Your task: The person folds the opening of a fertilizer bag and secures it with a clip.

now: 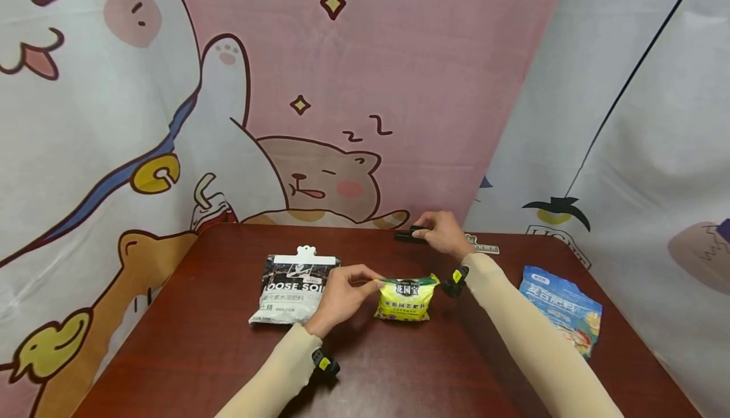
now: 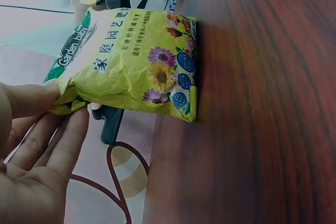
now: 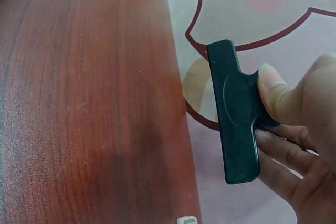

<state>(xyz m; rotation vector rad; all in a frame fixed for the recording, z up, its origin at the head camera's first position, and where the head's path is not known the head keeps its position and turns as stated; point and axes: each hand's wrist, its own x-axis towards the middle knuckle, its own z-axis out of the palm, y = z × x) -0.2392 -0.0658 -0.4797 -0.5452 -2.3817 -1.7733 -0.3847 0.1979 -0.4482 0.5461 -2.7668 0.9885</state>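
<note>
My left hand pinches the top left corner of a small yellow-green fertilizer bag, which stands upright on the table. In the left wrist view the bag shows printed flowers, and the thumb and fingers meet on its gathered corner. At the far edge of the table my right hand grips a black bag clip. The right wrist view shows the clip up close, its long flat bar turned to the camera, with thumb and fingers on its handle.
Left on the dark red table is a black-and-white soil bag with a white clip across its top. A blue bag lies at the right. Behind the right hand sits a pale patterned clip. A cartoon curtain hangs behind.
</note>
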